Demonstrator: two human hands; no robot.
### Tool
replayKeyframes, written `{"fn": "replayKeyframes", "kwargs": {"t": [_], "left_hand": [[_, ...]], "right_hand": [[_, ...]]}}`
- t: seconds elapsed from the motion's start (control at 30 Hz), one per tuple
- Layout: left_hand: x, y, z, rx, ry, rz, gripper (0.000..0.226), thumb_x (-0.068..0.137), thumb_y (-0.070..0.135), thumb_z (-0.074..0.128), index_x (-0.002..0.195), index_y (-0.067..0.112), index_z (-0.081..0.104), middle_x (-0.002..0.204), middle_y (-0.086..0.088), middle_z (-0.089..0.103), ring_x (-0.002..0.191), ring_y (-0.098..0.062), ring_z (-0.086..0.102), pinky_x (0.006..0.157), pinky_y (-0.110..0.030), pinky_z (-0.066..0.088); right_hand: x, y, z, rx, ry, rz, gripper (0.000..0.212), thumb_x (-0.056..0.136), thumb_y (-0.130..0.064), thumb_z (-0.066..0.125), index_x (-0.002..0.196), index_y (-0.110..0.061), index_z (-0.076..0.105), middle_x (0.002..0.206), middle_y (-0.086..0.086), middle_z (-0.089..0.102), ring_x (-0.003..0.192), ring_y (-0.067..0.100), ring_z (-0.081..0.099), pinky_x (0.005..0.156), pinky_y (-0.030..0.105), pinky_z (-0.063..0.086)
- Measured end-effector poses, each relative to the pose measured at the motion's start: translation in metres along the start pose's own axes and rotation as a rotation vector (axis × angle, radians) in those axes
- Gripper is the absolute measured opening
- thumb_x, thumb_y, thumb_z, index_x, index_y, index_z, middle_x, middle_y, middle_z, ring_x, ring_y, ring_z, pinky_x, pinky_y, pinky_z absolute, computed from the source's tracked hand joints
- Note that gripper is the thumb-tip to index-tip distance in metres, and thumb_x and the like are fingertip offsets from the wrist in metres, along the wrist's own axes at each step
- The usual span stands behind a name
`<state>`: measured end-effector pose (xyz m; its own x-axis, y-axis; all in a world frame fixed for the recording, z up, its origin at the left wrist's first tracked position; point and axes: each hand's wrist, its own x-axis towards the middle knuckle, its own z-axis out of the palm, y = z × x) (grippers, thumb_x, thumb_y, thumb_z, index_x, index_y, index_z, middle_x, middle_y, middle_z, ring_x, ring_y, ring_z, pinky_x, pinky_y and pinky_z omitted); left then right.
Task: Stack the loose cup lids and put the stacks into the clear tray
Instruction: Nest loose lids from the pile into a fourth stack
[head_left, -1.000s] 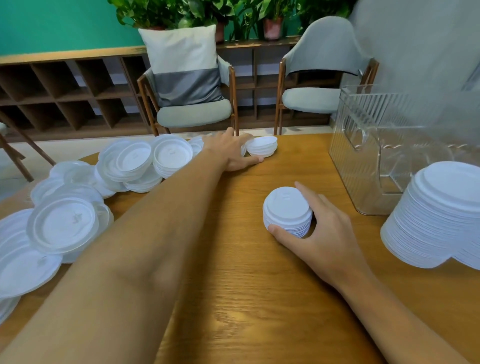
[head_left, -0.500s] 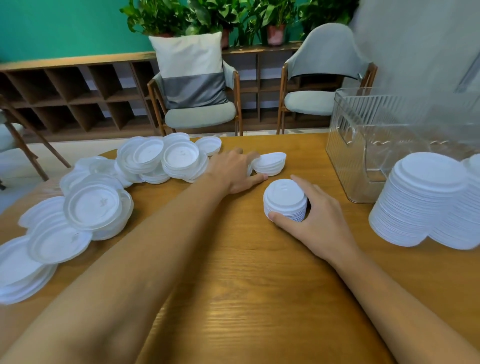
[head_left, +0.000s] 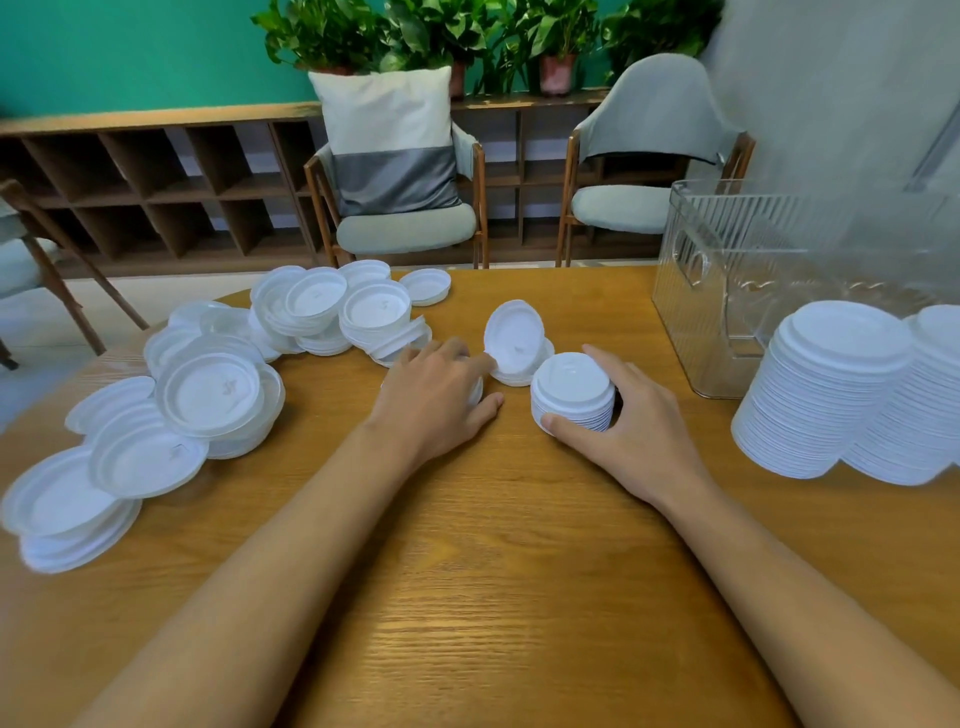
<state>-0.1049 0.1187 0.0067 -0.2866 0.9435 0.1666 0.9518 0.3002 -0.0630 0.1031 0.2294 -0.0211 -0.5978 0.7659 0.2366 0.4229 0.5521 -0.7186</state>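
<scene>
The left hand (head_left: 441, 402) has drawn nearer, tipping one lid (head_left: 515, 332) up at its fingertips, grip unclear, seemingly ready for the stack (head_left: 571, 395) the right hand (head_left: 641, 431) clasps.

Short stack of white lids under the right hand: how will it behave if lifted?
Probably light: the short stack is thin white lids. Likely lifts as one piece, since the lids look nested and the right hand wraps its side. Squat, so tipping seems unlikely, though loosely gripped lids might slide apart.

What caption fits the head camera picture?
Right hand grips a small lid stack; left hand touches a tilted loose lid.
</scene>
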Motion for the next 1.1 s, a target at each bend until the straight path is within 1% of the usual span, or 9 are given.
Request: {"fn": "replayKeyframes", "kwargs": {"t": [0.23, 0.5, 0.6, 0.73, 0.8, 0.87, 0.9, 0.97, 1.1], "left_hand": [[-0.027, -0.005, -0.005, -0.059, 0.001, -0.048, 0.053, 0.097, 0.070, 0.047, 0.131, 0.033, 0.064, 0.150, 0.002, 0.051, 0.135, -0.022, 0.051, 0.113, -0.042, 0.037], [-0.030, -0.006, 0.001, -0.261, 0.099, -0.095, 0.083, 0.095, 0.084, 0.016, 0.099, 0.029, 0.079, 0.138, 0.007, 0.064, 0.132, -0.015, 0.054, 0.119, -0.051, 0.030], [-0.030, -0.006, 0.003, -0.315, 0.120, -0.102, 0.073, 0.103, 0.072, 0.021, 0.081, 0.026, 0.073, 0.137, 0.005, 0.067, 0.136, -0.011, 0.053, 0.127, -0.055, 0.017], [-0.029, -0.007, 0.005, -0.445, 0.258, -0.072, 0.044, 0.106, 0.056, 0.046, 0.089, 0.028, 0.076, 0.128, 0.006, 0.070, 0.129, -0.007, 0.057, 0.128, -0.054, 0.016], [-0.032, -0.005, 0.002, -0.529, 0.399, -0.035, 0.033, 0.103, 0.045, 0.060, 0.082, 0.023, 0.073, 0.098, 0.012, 0.071, 0.099, -0.001, 0.062, 0.111, -0.032, 0.038], [-0.036, 0.000, -0.005, -0.688, 0.482, -0.062, 0.028, 0.100, 0.033, 0.072, 0.076, 0.018, 0.069, 0.074, 0.014, 0.064, 0.075, -0.004, 0.059, 0.075, -0.013, 0.039], [-0.038, 0.003, -0.009, -0.792, 0.480, -0.100, 0.021, 0.098, 0.030, 0.075, 0.082, 0.017, 0.074, 0.075, 0.012, 0.068, 0.076, -0.005, 0.063, 0.070, -0.013, 0.041], [-0.039, 0.007, -0.016, -1.012, 0.413, -0.124, 0.013, 0.096, 0.026, 0.078, 0.104, 0.017, 0.078, 0.093, 0.009, 0.077, 0.092, -0.008, 0.071, 0.081, -0.018, 0.053], [-0.039, 0.013, -0.020, -1.312, 0.268, -0.119, 0.043, 0.092, 0.014, 0.081, 0.131, 0.019, 0.064, 0.114, 0.002, 0.077, 0.096, -0.014, 0.078, 0.083, -0.029, 0.062]], "right_hand": [[0.000, 0.000, 0.000, -0.029, -0.003, -0.001, 0.094, 0.076, -0.060, 0.083, 0.156, -0.034, 0.043, 0.142, -0.012, 0.052, 0.136, 0.013, 0.042, 0.104, 0.029, 0.034], [0.000, -0.001, 0.000, -0.032, -0.040, -0.040, 0.094, 0.075, -0.061, 0.083, 0.156, -0.035, 0.042, 0.138, -0.015, 0.053, 0.131, 0.008, 0.045, 0.102, 0.027, 0.035], [-0.001, -0.002, 0.002, -0.018, -0.080, -0.071, 0.093, 0.075, -0.059, 0.085, 0.155, -0.036, 0.043, 0.135, -0.018, 0.055, 0.128, 0.004, 0.047, 0.101, 0.024, 0.035], [-0.002, -0.002, 0.002, -0.013, -0.095, -0.120, 0.093, 0.074, -0.054, 0.088, 0.155, -0.035, 0.046, 0.132, -0.020, 0.055, 0.123, -0.003, 0.048, 0.097, 0.011, 0.034], [-0.001, -0.002, 0.002, -0.013, -0.104, -0.141, 0.092, 0.074, -0.052, 0.089, 0.154, -0.033, 0.047, 0.130, -0.021, 0.053, 0.118, -0.009, 0.048, 0.092, 0.001, 0.032], [-0.002, -0.002, 0.002, 0.000, -0.106, -0.158, 0.091, 0.074, -0.051, 0.090, 0.153, -0.032, 0.048, 0.129, -0.022, 0.053, 0.118, -0.013, 0.047, 0.093, 0.000, 0.032], [-0.002, -0.003, 0.002, 0.004, -0.109, -0.164, 0.092, 0.074, -0.052, 0.089, 0.153, -0.033, 0.048, 0.128, -0.022, 0.053, 0.118, -0.012, 0.047, 0.096, 0.004, 0.035], [-0.003, -0.003, 0.001, 0.005, -0.123, -0.168, 0.095, 0.074, -0.054, 0.089, 0.155, -0.037, 0.043, 0.129, -0.023, 0.052, 0.119, -0.007, 0.049, 0.102, 0.019, 0.042], [-0.004, -0.005, -0.002, 0.049, -0.165, -0.181, 0.102, 0.073, -0.056, 0.089, 0.157, -0.050, 0.031, 0.137, -0.024, 0.053, 0.129, -0.001, 0.050, 0.110, 0.035, 0.047]]}}
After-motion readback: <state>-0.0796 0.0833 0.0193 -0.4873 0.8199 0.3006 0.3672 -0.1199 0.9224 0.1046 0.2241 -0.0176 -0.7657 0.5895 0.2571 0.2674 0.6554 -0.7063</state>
